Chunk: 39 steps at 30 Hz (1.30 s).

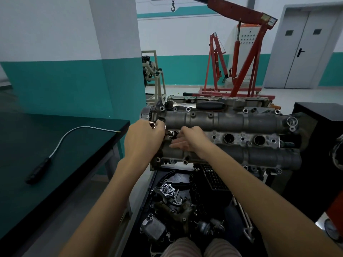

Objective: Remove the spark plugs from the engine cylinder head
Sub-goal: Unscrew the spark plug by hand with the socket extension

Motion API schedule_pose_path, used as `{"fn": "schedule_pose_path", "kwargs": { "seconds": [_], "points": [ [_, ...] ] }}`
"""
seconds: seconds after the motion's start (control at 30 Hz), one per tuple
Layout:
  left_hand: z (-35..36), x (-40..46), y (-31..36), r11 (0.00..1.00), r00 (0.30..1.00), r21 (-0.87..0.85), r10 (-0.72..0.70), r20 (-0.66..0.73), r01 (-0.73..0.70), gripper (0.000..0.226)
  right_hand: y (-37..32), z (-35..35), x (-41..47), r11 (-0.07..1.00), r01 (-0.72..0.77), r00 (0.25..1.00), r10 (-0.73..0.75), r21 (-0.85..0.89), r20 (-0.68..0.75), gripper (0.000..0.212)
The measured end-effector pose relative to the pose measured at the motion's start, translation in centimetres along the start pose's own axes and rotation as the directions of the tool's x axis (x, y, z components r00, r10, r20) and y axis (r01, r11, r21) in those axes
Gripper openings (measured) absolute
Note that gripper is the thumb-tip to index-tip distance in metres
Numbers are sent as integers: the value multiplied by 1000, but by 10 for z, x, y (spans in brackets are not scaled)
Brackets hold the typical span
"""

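Observation:
The grey engine cylinder head point(232, 119) lies across a stand in front of me, with a row of round spark plug wells along its middle. My left hand point(143, 138) is at the leftmost well point(174, 134), its curled fingers gripping a small metal tool or plug point(169, 134) that sticks out there; what the piece is cannot be made out. My right hand point(189, 140) rests on the head just right of that well, fingers fairly straight and pointing left. Two wells further right point(228, 138) point(259, 140) look dark and hollow.
A dark green bench point(37, 164) on my left carries a flexible pick-up tool with a black handle point(39, 169). A ratchet with a black grip point(209, 105) lies on the head's far side. Loose engine parts fill the tray point(178, 204) below. A red engine crane point(241, 71) stands behind.

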State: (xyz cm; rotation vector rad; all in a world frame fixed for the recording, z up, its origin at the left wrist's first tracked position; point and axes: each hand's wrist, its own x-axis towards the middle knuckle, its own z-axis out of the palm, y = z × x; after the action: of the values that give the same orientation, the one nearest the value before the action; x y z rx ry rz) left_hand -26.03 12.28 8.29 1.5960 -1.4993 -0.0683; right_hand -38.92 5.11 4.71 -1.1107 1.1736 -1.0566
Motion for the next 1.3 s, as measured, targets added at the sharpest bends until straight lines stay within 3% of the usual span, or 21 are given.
{"fn": "schedule_pose_path", "kwargs": {
  "seconds": [0.1, 0.2, 0.47, 0.7, 0.83, 0.9, 0.97, 1.13, 1.2, 1.3],
  "points": [
    [-13, -3, 2, 1000, 999, -8, 0, -42, -1, 52, -13, 9, 5, 950, -237, 968, 213, 203, 131, 19],
    [-23, -3, 3, 1000, 999, -13, 4, -51, -4, 49, -19, 11, 13, 824, -379, 925, 332, 421, 184, 20],
    [-41, -4, 10, 999, 996, -28, 36, -76, -39, 43, -28, 17, 24, 700, -494, 864, 460, 516, 202, 17],
    [-54, -2, 9, 991, 996, -130, 28, -84, -39, 45, -33, 19, 18, 651, -485, 865, 454, 584, 213, 20],
    [-61, -2, 7, 981, 997, -195, 11, 74, 4, 50, -33, 22, 21, 623, -478, 862, 469, 620, 193, 26],
    [-67, -1, 1, 966, 948, -229, -42, 316, 118, 44, -29, 24, 22, 627, -456, 873, 453, 631, 180, 28],
    [-78, 2, -11, 965, 826, -155, -93, 556, 213, 35, -25, 25, 21, 659, -422, 895, 412, 623, 171, 29],
    [-73, 3, -41, 971, 509, 58, -172, 843, 233, 27, -26, 33, 16, 740, -291, 944, 324, 606, 58, 27],
    [-55, -4, -43, 947, 463, 8, -165, 871, 321, 29, -28, 36, 13, 781, -246, 957, 289, 574, 17, 27],
    [-23, -5, -39, 840, 502, -157, -151, 852, 519, 30, -26, 44, 7, 795, -221, 967, 256, 565, 19, 28]
  ]
}}
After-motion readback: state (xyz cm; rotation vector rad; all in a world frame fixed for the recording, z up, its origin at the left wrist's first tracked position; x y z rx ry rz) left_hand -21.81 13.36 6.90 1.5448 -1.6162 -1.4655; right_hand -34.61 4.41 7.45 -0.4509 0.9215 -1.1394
